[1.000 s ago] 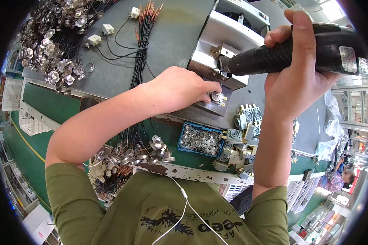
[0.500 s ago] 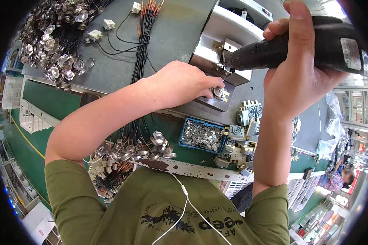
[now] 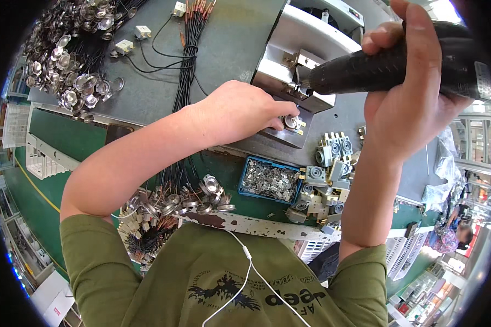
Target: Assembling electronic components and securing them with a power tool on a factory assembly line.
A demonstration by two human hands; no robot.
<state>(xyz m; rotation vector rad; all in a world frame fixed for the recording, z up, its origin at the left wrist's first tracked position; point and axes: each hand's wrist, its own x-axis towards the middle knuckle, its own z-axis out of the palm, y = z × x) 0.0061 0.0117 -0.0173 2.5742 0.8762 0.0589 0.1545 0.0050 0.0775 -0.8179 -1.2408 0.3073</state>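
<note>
My left hand reaches in from the left, thumb and fingertips closed on a small round metal-and-white part with brass tabs, probably a thermostat. This part rests on a steel block at the front of a metal fixture. In my right hand is a thick black power screwdriver, held sideways with its narrow end pointing left. Its tip is at the small metal bracket of the fixture, above and behind the part; whether they touch I cannot tell.
A blue tray of small metal pieces sits nearer me, beside several grey-and-white thermostat bodies. Black wires run down the grey worktop under my left forearm. Round metal caps on wires pile at far left. A person is far right.
My right hand and the screwdriver have shifted a little to the right. My left hand remains in place on the round part.
</note>
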